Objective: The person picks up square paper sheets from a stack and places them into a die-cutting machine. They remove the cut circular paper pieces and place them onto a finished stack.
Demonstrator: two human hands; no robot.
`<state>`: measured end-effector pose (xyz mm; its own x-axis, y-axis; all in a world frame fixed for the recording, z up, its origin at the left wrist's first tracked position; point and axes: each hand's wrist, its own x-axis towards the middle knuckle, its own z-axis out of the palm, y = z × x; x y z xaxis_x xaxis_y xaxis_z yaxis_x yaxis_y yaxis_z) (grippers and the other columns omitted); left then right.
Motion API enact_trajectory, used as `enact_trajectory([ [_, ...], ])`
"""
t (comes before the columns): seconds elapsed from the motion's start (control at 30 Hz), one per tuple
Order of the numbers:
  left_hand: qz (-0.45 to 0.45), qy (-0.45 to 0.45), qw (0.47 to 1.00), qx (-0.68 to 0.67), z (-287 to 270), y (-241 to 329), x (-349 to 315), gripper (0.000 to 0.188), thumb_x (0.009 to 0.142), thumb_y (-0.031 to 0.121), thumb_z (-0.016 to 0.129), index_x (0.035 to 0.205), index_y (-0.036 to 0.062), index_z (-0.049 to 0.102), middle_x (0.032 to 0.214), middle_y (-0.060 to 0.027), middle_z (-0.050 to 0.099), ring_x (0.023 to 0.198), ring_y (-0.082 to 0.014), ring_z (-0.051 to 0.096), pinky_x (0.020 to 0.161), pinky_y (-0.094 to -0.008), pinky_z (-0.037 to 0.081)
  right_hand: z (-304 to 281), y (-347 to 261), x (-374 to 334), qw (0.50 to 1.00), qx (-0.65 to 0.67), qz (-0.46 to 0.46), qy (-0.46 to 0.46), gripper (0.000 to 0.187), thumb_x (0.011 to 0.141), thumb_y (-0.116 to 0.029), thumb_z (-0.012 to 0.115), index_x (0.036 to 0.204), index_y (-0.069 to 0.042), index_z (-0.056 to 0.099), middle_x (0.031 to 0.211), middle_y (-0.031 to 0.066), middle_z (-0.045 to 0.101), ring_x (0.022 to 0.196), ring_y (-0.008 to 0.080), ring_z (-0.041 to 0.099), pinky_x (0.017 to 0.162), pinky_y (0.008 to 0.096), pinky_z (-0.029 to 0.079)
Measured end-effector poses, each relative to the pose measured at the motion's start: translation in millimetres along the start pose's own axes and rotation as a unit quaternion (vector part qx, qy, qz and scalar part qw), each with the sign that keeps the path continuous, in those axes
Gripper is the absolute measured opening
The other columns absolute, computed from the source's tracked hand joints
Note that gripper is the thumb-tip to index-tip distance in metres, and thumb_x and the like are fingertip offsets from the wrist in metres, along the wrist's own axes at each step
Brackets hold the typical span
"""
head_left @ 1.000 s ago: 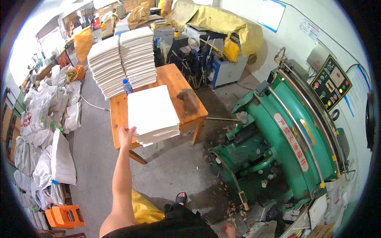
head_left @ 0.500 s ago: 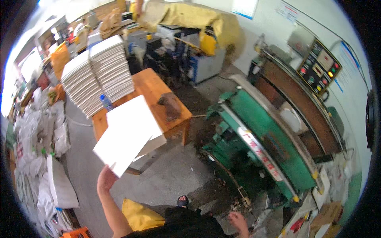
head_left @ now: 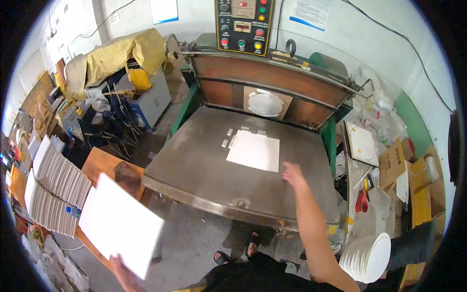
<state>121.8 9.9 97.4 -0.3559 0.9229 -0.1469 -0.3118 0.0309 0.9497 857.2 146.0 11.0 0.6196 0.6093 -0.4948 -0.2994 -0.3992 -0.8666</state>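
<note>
My left hand (head_left: 124, 273) grips the near edge of a large white sheet of board (head_left: 124, 221), tilted beside the wooden table (head_left: 104, 165). Ahead, a green press lies open, its grey bed (head_left: 194, 151) facing up. A smaller white square sheet (head_left: 255, 152) rests on that bed against several small pale blocks (head_left: 224, 143). My right hand (head_left: 293, 174) reaches over the bed just right of this sheet, fingers stretched out and holding nothing. Upright behind, the brown plate (head_left: 219, 92) carries a square board with a round white die (head_left: 265, 104).
Strapped stacks of white board (head_left: 56, 182) stand at the left. A control panel (head_left: 242, 29) hangs above the press. On the right are a stack of white discs (head_left: 367, 260), a red-handled tool (head_left: 362, 200) and cardboard boxes (head_left: 395, 165). A covered machine (head_left: 114, 58) stands back left.
My view has turned right toward the press, which has opened wider and shows its bed. My right hand has risen from beside my body to the bed. My left hand still holds the board.
</note>
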Motion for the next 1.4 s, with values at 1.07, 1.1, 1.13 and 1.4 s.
enact_trajectory([
  [1.07, -0.301, -0.229, 0.926, 0.016, 545.4, -317.4, 10.4, 0.045, 0.090, 0.012, 0.053, 0.131, -0.0036, 0.045, 0.124, -0.0195, 0.055, 0.116, -0.0303, 0.055, 0.097, -0.0452, 0.048, -280.9, 62.9, -158.7, 0.960, 0.239, -0.049, 0.137, 0.062, 0.081, -0.009, 0.059, 0.139, -0.001, 0.038, 0.126, 0.0144, 0.056, 0.110, 0.0313, 0.057, 0.094, 0.0423, 0.047],
  [1.1, -0.189, -0.257, 0.941, 0.109, 547.7, -317.7, -0.1, 0.046, 0.087, 0.012, 0.057, 0.129, -0.0032, 0.047, 0.123, -0.0201, 0.056, 0.116, -0.0311, 0.055, 0.098, -0.0452, 0.047, -277.2, 72.4, -177.3, 0.956, 0.222, -0.124, 0.144, 0.062, 0.080, -0.008, 0.058, 0.138, -0.001, 0.039, 0.123, 0.0141, 0.057, 0.106, 0.0302, 0.059, 0.093, 0.0399, 0.048],
  [1.13, -0.073, -0.275, 0.938, 0.200, 544.3, -322.2, -8.2, 0.048, 0.084, 0.013, 0.062, 0.128, -0.0027, 0.048, 0.123, -0.0207, 0.057, 0.116, -0.0319, 0.055, 0.098, -0.0453, 0.046, -267.9, 69.9, -193.9, 0.955, 0.196, -0.110, 0.192, 0.057, 0.082, -0.008, 0.057, 0.137, 0.001, 0.044, 0.128, 0.0169, 0.054, 0.114, 0.0306, 0.053, 0.098, 0.0396, 0.042],
  [1.4, 0.292, -0.346, 0.596, 0.664, 656.7, -359.5, -4.1, 0.059, 0.089, 0.032, 0.051, 0.141, 0.0069, 0.043, 0.148, -0.0157, 0.039, 0.143, -0.0340, 0.025, 0.110, -0.0701, 0.004, -233.4, 81.8, -266.5, 0.950, 0.169, -0.126, 0.229, 0.054, 0.081, -0.007, 0.057, 0.133, 0.001, 0.047, 0.115, 0.0139, 0.061, 0.099, 0.0264, 0.062, 0.089, 0.0359, 0.049],
])
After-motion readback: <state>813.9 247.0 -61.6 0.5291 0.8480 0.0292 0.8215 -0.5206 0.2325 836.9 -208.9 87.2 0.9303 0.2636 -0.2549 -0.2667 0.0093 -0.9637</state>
